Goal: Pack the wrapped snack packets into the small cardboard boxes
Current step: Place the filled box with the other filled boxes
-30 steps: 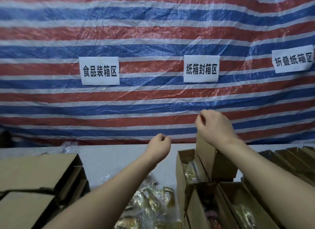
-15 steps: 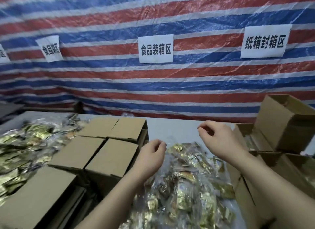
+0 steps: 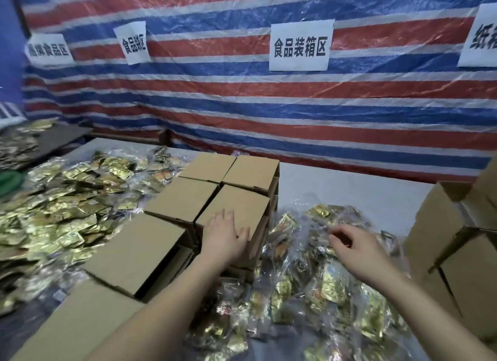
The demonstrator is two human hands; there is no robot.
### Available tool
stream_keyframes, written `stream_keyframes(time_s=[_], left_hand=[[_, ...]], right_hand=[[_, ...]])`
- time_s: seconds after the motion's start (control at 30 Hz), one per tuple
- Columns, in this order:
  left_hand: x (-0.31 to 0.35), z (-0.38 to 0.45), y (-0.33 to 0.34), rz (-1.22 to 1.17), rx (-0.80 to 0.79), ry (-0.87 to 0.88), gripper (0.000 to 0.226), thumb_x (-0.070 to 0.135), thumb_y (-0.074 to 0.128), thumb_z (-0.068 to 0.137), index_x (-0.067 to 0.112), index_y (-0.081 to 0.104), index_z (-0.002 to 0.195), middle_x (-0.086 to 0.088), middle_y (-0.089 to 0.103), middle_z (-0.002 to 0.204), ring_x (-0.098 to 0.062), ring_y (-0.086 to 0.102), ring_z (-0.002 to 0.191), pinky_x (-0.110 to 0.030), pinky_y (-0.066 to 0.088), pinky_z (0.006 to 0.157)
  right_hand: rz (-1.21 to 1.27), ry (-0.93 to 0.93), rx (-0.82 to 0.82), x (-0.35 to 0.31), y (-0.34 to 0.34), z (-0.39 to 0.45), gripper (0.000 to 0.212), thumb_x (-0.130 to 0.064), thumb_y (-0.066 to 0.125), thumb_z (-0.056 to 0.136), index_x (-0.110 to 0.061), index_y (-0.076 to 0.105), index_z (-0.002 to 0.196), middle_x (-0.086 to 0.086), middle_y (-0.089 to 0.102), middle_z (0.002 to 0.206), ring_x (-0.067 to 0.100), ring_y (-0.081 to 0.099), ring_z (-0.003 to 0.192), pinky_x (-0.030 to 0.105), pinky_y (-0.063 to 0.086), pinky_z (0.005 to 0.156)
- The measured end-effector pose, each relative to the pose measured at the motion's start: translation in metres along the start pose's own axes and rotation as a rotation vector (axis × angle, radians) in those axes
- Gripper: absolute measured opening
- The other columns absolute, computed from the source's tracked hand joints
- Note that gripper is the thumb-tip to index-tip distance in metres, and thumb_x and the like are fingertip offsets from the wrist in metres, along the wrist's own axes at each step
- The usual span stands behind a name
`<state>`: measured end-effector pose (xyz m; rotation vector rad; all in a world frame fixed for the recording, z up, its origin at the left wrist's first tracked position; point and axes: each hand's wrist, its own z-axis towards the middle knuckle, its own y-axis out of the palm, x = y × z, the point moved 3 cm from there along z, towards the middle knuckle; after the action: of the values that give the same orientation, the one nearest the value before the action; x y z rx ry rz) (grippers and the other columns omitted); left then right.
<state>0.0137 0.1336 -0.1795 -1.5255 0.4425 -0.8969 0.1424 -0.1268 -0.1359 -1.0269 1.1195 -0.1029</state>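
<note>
Several small cardboard boxes stand closed in stacks at the middle of the table. My left hand (image 3: 224,237) lies flat, fingers spread, on the top of the nearest right box (image 3: 239,207). My right hand (image 3: 355,246) hovers with loosely curled fingers over a heap of gold wrapped snack packets (image 3: 317,288) in clear plastic, holding nothing. A second, larger spread of gold packets (image 3: 61,199) covers the table's left side.
More cardboard boxes (image 3: 454,234) stand at the right edge, some open. A large flat box (image 3: 137,250) lies at front left. A red, white and blue striped tarp (image 3: 242,97) with white paper signs hangs behind the white table (image 3: 349,191).
The view has swung left and down. My left hand has moved forward from mid-air onto the box top and opened flat. My right hand has dropped lower over the packet heap.
</note>
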Motion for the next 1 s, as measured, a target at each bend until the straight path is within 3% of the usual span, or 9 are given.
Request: stream_keyframes(time_s=[0.1, 0.2, 0.47, 0.57, 0.7, 0.77, 0.87, 0.93, 1.0], left_hand=[[0.003, 0.012, 0.024, 0.089, -0.082, 0.011, 0.089, 0.068, 0.037, 0.091, 0.011, 0.013, 0.156, -0.016, 0.014, 0.163, -0.032, 0.015, 0.150, -0.048, 0.011, 0.122], [0.013, 0.021, 0.050, 0.182, -0.137, 0.022, 0.096, 0.069, 0.041, 0.089, 0.012, 0.003, 0.157, -0.018, 0.005, 0.163, -0.036, 0.006, 0.151, -0.052, 0.005, 0.120], [0.017, 0.020, 0.060, 0.306, -0.079, -0.012, 0.074, 0.024, 0.048, 0.095, 0.006, 0.009, 0.155, -0.016, 0.018, 0.161, -0.035, 0.017, 0.148, -0.051, 0.017, 0.119], [0.022, 0.003, 0.028, 0.184, 0.005, 0.017, 0.064, 0.017, 0.053, 0.094, 0.010, 0.027, 0.152, -0.012, 0.037, 0.153, -0.029, 0.037, 0.140, -0.044, 0.031, 0.115], [0.026, -0.037, -0.029, -0.210, 0.189, 0.069, 0.039, 0.007, 0.049, 0.094, 0.018, 0.062, 0.129, -0.003, 0.068, 0.123, -0.025, 0.063, 0.111, -0.036, 0.050, 0.095], [0.032, -0.056, -0.046, -0.413, 0.125, 0.101, 0.033, 0.008, 0.052, 0.095, 0.019, 0.069, 0.122, -0.001, 0.070, 0.118, -0.021, 0.063, 0.111, -0.034, 0.051, 0.097], [0.053, -0.075, -0.056, -0.589, -0.052, 0.179, 0.028, 0.010, 0.056, 0.096, 0.025, 0.073, 0.113, 0.005, 0.070, 0.109, -0.011, 0.062, 0.105, -0.026, 0.052, 0.091], [0.069, -0.083, -0.052, -0.648, -0.154, 0.243, 0.028, 0.011, 0.056, 0.097, 0.032, 0.072, 0.107, 0.014, 0.068, 0.101, 0.002, 0.060, 0.095, -0.008, 0.047, 0.075], [0.084, -0.090, -0.043, -0.716, -0.257, 0.288, 0.031, 0.010, 0.058, 0.097, 0.037, 0.071, 0.102, 0.026, 0.064, 0.092, 0.014, 0.057, 0.088, 0.001, 0.042, 0.066]], right_hand=[[-0.006, 0.004, -0.057, -0.013, 0.026, 0.004, 0.010, -0.027, 0.056, 0.099, -0.030, 0.065, 0.104, -0.019, 0.062, 0.095, -0.008, 0.056, 0.085, 0.009, 0.038, 0.065], [-0.015, 0.005, -0.111, -0.021, 0.044, 0.001, 0.013, -0.027, 0.056, 0.099, -0.038, 0.059, 0.093, -0.017, 0.064, 0.094, -0.002, 0.061, 0.085, 0.011, 0.046, 0.061], [-0.051, 0.016, -0.106, -0.013, 0.045, -0.009, 0.014, -0.029, 0.056, 0.098, -0.042, 0.057, 0.093, -0.021, 0.063, 0.093, -0.006, 0.060, 0.081, 0.009, 0.045, 0.060], [-0.013, 0.027, -0.081, -0.008, 0.034, -0.009, 0.013, -0.029, 0.056, 0.098, -0.042, 0.058, 0.098, -0.024, 0.062, 0.096, -0.007, 0.060, 0.088, 0.011, 0.046, 0.067], [0.004, 0.010, 0.012, -0.012, 0.011, -0.006, 0.024, -0.026, 0.057, 0.098, -0.028, 0.061, 0.121, -0.014, 0.061, 0.115, 0.003, 0.057, 0.107, 0.028, 0.048, 0.098], [0.006, -0.007, 0.054, -0.018, -0.003, -0.005, 0.046, -0.029, 0.059, 0.095, -0.023, 0.049, 0.140, -0.009, 0.054, 0.133, 0.007, 0.050, 0.120, 0.029, 0.041, 0.102], [-0.018, -0.047, 0.022, -0.025, -0.022, -0.011, 0.071, -0.035, 0.064, 0.090, -0.035, 0.026, 0.150, -0.012, 0.035, 0.149, 0.008, 0.036, 0.133, 0.034, 0.034, 0.108], [-0.137, -0.060, -0.054, -0.021, -0.031, -0.017, 0.070, -0.032, 0.064, 0.089, -0.034, 0.030, 0.150, -0.010, 0.036, 0.151, 0.010, 0.035, 0.136, 0.034, 0.033, 0.112], [-0.259, -0.059, -0.101, -0.013, -0.037, -0.028, 0.052, -0.025, 0.062, 0.089, -0.026, 0.051, 0.139, -0.006, 0.052, 0.139, 0.014, 0.047, 0.129, 0.033, 0.039, 0.109]])
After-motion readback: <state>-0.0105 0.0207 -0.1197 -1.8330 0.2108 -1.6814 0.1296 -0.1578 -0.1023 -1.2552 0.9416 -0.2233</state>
